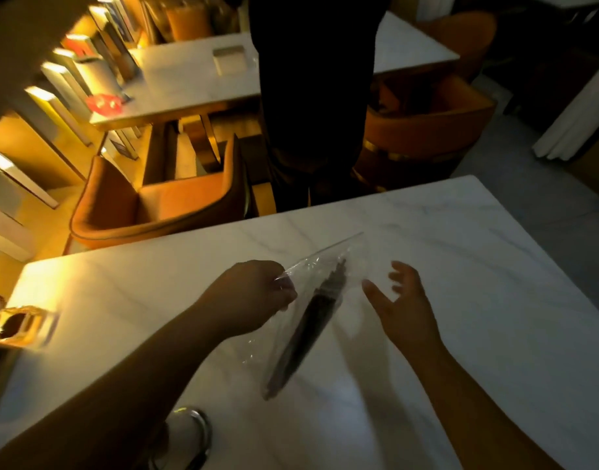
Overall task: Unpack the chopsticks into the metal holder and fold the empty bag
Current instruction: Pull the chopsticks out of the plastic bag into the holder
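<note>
A clear plastic bag (325,262) hangs above the white marble table (478,300), with a bundle of dark chopsticks (305,330) inside it, slanting down to the left. My left hand (254,296) grips the bag's upper left edge. To the right of the bag, my right hand (403,307) hovers with its fingers spread and touches nothing. The round rim of the metal holder (193,435) shows at the bottom edge, partly hidden under my left forearm.
A wooden box (20,325) sits at the table's left edge. A person in dark clothes (311,96) stands just beyond the far edge. Orange chairs (155,205) and another table (189,83) lie behind.
</note>
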The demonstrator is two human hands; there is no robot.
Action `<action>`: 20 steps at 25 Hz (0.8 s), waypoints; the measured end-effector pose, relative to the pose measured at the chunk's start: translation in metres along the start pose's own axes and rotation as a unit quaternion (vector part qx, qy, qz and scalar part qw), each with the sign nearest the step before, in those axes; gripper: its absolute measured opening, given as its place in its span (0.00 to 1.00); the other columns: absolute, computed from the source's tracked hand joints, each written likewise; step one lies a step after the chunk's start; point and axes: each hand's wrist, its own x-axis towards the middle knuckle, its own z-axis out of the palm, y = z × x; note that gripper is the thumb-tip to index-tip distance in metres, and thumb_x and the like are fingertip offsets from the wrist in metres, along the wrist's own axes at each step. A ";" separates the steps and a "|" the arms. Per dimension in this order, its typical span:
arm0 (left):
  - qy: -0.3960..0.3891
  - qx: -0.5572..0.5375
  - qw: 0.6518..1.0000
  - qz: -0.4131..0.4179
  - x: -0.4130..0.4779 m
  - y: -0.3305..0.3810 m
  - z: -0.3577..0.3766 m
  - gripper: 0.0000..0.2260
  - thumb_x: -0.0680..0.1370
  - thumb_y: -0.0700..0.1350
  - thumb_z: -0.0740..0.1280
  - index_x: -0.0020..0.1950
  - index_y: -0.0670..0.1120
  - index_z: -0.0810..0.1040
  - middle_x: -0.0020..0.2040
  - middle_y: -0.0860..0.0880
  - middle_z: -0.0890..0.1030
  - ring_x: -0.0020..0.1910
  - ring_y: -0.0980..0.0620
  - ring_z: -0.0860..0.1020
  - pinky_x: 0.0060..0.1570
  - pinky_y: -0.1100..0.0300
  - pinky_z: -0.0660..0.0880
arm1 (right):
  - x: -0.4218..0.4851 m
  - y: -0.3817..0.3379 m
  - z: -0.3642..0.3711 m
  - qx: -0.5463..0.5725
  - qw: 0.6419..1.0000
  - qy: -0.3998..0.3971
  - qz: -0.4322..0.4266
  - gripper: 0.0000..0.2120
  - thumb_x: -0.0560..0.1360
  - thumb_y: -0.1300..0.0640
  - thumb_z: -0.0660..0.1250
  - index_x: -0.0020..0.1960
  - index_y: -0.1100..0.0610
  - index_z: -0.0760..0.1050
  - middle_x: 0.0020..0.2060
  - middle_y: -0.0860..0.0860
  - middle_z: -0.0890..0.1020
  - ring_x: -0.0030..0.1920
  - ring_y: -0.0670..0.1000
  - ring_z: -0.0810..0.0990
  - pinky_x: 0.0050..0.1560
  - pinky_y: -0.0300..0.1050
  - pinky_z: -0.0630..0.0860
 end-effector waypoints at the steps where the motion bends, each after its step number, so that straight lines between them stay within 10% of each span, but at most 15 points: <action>1: -0.005 -0.041 0.999 0.005 -0.010 -0.004 -0.015 0.04 0.79 0.50 0.71 0.45 0.53 0.83 0.39 0.54 0.85 0.38 0.58 0.83 0.42 0.58 0.79 | -0.007 -0.003 0.011 0.068 0.995 -0.031 0.059 0.43 0.67 0.29 0.70 0.75 0.47 0.66 0.71 0.52 0.76 0.63 0.52 0.78 0.59 0.48 0.76; 9: 0.025 -0.227 0.974 -0.009 -0.078 -0.050 -0.086 0.03 0.79 0.49 0.72 0.46 0.52 0.85 0.43 0.51 0.87 0.42 0.53 0.86 0.47 0.54 0.81 | -0.062 -0.043 0.121 0.466 0.778 -0.340 0.249 0.36 0.75 0.33 0.68 0.74 0.55 0.73 0.68 0.61 0.81 0.68 0.66 0.79 0.69 0.67 0.74; 13: 0.041 -0.299 0.953 -0.024 -0.106 -0.076 -0.111 0.04 0.79 0.48 0.71 0.47 0.52 0.85 0.44 0.48 0.87 0.45 0.47 0.85 0.51 0.51 0.81 | -0.071 -0.079 0.154 0.512 0.747 -0.347 0.245 0.37 0.73 0.35 0.74 0.73 0.58 0.75 0.66 0.63 0.82 0.65 0.66 0.82 0.61 0.63 0.81; 20: 0.051 -0.406 0.912 -0.019 -0.134 -0.101 -0.134 0.10 0.73 0.55 0.74 0.45 0.49 0.85 0.40 0.48 0.84 0.40 0.51 0.82 0.45 0.56 0.79 | -0.095 -0.113 0.188 0.551 0.667 -0.437 0.244 0.34 0.81 0.40 0.68 0.79 0.58 0.67 0.72 0.63 0.76 0.73 0.65 0.75 0.76 0.66 0.66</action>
